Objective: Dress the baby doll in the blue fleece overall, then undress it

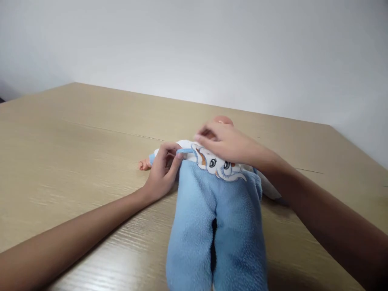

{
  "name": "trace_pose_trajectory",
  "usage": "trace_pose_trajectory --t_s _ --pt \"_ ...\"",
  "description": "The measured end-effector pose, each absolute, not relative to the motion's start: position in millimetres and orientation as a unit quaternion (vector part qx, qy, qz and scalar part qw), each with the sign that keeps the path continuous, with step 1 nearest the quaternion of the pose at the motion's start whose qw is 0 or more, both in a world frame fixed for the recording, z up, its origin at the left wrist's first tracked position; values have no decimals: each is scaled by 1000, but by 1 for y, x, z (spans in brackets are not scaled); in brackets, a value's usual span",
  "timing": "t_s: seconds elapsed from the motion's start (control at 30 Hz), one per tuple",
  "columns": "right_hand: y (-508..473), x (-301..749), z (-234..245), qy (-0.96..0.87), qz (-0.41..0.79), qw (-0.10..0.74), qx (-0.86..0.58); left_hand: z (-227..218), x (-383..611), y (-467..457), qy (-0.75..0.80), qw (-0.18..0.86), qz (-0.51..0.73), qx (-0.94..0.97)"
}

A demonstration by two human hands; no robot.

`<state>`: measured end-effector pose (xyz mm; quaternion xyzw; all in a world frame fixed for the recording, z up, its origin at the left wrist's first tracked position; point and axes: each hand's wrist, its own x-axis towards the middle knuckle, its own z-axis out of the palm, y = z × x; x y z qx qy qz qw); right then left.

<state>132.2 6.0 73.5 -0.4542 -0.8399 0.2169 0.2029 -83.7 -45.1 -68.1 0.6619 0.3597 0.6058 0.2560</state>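
A baby doll lies on its back, legs toward me, in blue fleece overalls (194, 210) over a white top. An elephant patch (212, 161) with black eyes decorates the bib. At the doll's side, my left hand (163, 169) pinches a light-blue strap (185, 151) of the overalls between thumb and fingers. My right hand (224, 139) is over the upper chest, covering part of the patch and most of the doll's head (223, 120). Its fingers are bent and blurred by motion, so whether they grip anything does not show. One small doll hand (144, 164) pokes out at the left.
The doll rests on a wide light-wood table (91, 173) with a thin seam running across it. Behind the table's far edge rises a plain white wall (194, 48). On the right, the doll's other white sleeve (268, 186) lies under my forearm.
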Motion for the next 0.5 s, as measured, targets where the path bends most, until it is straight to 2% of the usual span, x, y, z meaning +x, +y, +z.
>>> trace_pose_trajectory --t_s 0.07,0.17,0.37,0.5 --pt "20 111 71 -896 189 84 -393 -69 -84 -47 346 225 618 669" --pt "41 89 59 -946 153 15 -284 -68 -85 -48 328 182 623 686" --pt "58 72 36 -975 78 10 -208 -65 -83 -49 337 213 612 683" --pt "47 77 39 -960 54 79 -264 -65 -84 -51 331 192 602 701"
